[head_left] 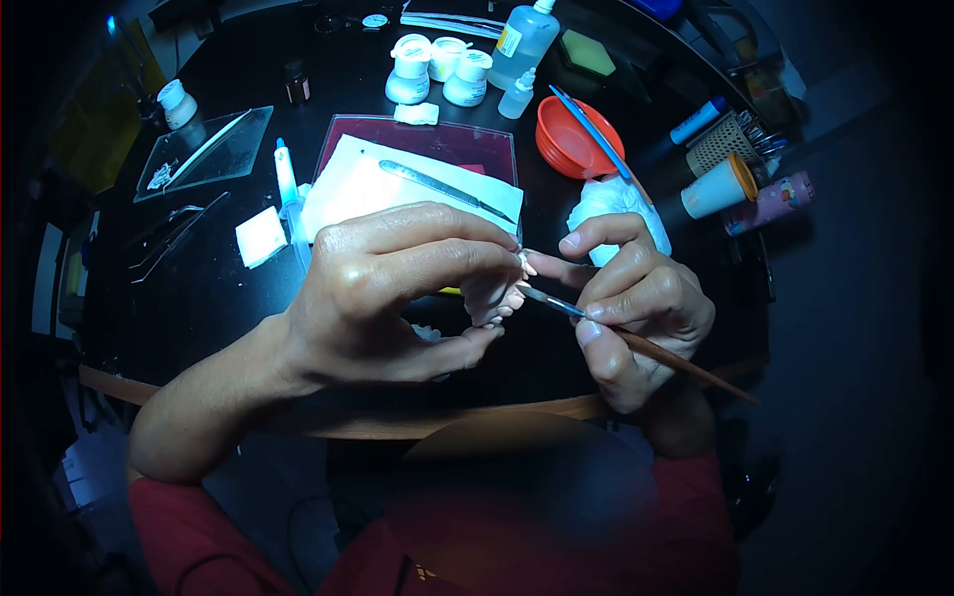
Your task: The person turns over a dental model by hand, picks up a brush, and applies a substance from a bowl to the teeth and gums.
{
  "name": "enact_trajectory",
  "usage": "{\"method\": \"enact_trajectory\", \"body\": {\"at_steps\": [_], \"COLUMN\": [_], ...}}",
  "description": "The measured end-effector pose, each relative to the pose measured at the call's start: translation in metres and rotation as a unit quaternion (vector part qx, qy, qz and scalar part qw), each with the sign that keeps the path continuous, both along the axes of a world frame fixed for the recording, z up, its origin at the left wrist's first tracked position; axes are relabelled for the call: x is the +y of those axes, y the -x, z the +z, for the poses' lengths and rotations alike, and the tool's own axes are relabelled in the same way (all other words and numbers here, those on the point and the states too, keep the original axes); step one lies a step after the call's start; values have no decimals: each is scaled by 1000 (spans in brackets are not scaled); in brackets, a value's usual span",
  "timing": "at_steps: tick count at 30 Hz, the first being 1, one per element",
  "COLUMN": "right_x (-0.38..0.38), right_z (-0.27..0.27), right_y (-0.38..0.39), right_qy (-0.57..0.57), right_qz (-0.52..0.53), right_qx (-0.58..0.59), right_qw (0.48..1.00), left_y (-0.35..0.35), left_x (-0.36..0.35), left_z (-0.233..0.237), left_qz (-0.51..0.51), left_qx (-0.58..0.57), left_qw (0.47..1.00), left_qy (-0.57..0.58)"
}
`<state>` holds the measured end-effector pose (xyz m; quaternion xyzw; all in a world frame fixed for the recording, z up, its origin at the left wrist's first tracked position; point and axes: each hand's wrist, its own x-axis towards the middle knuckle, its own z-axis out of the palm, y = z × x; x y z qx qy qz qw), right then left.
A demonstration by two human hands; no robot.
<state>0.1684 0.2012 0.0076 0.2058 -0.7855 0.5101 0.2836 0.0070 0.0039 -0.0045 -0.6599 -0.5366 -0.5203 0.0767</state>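
My left hand (383, 283) is closed around a pale dental model (485, 298), with its row of teeth turned to the right. Fingers and thumb cover much of the model. In my right hand (646, 298) is a slim brush (686, 364) with a wooden handle and metal ferrule, pinched between thumb and fingers. The brush's tip meets or nearly meets the teeth; exact contact is too small to tell. My right index finger reaches to the model's upper edge. Beyond the hands, a scalpel (434, 186) lies on white paper (343, 194).
White jars (409, 74) and a clear bottle (527, 45) stand at the back. Right of the paper are a red bowl (571, 149) with a blue stick across it and an orange-rimmed cup (717, 189). Tweezers (184, 233), a syringe (286, 179) and a glass slab (224, 154) lie left.
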Motion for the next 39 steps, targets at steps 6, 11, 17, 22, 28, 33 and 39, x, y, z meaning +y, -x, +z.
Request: {"method": "enact_trajectory", "body": {"at_steps": [6,11,17,22,28,33,39], "right_x": [2,1,3,2,0,-6,-3], "right_z": [1,0,0,2,1,0,1], "right_y": [1,1,0,0,-3,0,3], "right_qy": [-14,-12,-11,-5,34,58,49], "right_qz": [4,4,11,18,11,-16,-14], "right_qx": [7,6,4,-3,-26,-5,5], "right_qw": [1000,1000,1000,1000,999,998,999], "left_y": [0,0,0,0,2,2,1], "left_x": [0,0,0,0,-1,0,0], "left_z": [0,-1,-1,0,-4,-4,-4], "left_qz": [-7,-9,-8,-7,-5,-7,-1], "left_qx": [-9,-11,-10,-8,3,6,5], "left_qw": [1000,1000,1000,1000,1000,1000,1000], "left_qy": [6,5,3,4,10,-1,1]}}
